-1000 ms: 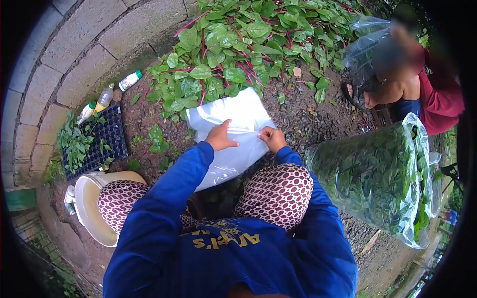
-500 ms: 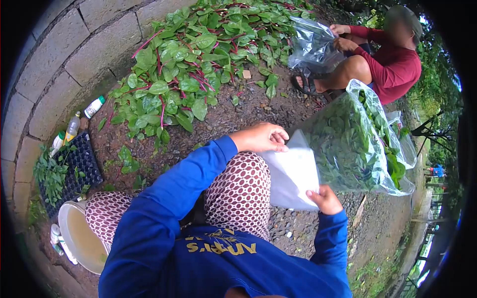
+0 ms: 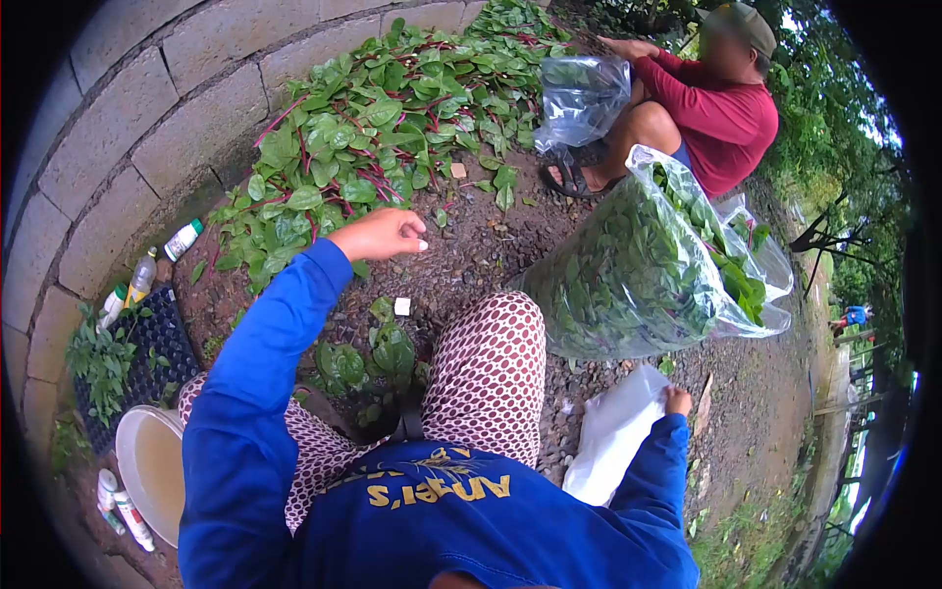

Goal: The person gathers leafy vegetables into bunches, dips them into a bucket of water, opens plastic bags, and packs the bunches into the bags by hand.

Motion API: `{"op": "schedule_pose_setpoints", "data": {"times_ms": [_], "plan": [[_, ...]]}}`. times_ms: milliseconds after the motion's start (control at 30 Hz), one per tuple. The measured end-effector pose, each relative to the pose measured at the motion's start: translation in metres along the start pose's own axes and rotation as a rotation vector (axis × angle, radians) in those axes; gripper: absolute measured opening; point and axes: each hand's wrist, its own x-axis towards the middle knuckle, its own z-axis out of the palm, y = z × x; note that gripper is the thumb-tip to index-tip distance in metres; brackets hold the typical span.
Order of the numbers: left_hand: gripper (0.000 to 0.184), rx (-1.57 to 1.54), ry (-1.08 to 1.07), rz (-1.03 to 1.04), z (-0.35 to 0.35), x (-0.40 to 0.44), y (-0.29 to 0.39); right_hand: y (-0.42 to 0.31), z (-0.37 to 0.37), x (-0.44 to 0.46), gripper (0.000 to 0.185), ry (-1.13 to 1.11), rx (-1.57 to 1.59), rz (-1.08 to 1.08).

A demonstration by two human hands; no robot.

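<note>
Head view, the only one we have. Our right hand [image 3: 677, 400], lower right of frame, is closed on the upper right edge of the white plastic [image 3: 616, 427]; exact finger placement too small to tell. Plastic slants down and left from there, between our knee and the gravel; can't tell if its low end touches ground.

Our left hand [image 3: 381, 234], left of centre, is over the ground just below the leaf pile [image 3: 378, 128]. Fingers curled, thumb close to them; we can't tell if the grip pinches anything. Small white scrap [image 3: 401, 306] shows below it, near a few loose leaves [image 3: 392, 348].

Filled bag [image 3: 618, 265], right of centre, leans with its mouth to the right, leaves showing there. Co-worker [image 3: 716, 113], upper right, has a clear bag [image 3: 586, 103] in front. Bucket [image 3: 125, 481] and tray [image 3: 167, 339] at lower left.

Handling, our read: plastic is light, limp, probably slick; pinch at an edge or corner, both hands to spread it. Filled bag likely much heavier, soft, film easy to tear; gather the mouth and support underneath. Leaves look tender, stems are the safer hold.
</note>
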Motion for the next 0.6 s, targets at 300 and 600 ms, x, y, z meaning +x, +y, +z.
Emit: {"op": "schedule_pose_setpoints", "data": {"times_ms": [300,600], "plan": [[0.042,-0.554,0.006,-0.008,-0.067,-0.026,0.063,-0.219,-0.360,-0.015,0.037,0.631,1.530,-0.385],[0.043,-1.161,0.395,0.285,-0.073,-0.068,0.109,-0.576,-0.207,-0.206,0.034,-1.261,1.249,-1.200]]}}
